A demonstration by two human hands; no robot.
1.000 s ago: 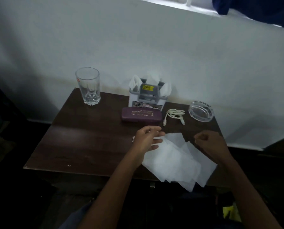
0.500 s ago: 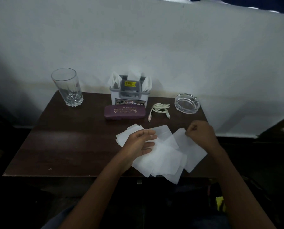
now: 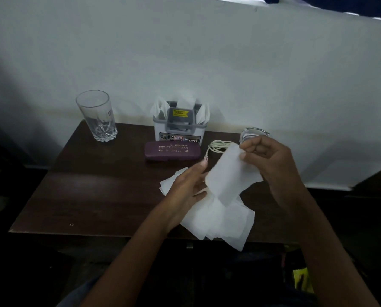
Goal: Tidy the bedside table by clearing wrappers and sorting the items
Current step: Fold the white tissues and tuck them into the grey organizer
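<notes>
The right hand [image 3: 271, 167] pinches one white sheet [image 3: 229, 173] by its top corner. The sheet hangs just above the pile [image 3: 225, 224], at 5 o'clock on the table [image 3: 96, 185]; the left hand [image 3: 189, 191] is flat, fingers straight, at the sheet's left edge; I think this is the sheet-gathering step; next it needs a place, maybe the holder [image 3: 179, 127] at 12 o'clock; both arms reach in from 6 o'clock.

Dimly lit; light admitted from 1 o'clock above wall [image 3: 207, 52]; 5 and 7 o'clock corners lost to shadow; sheen noted on table [image 3: 96, 185].
</notes>
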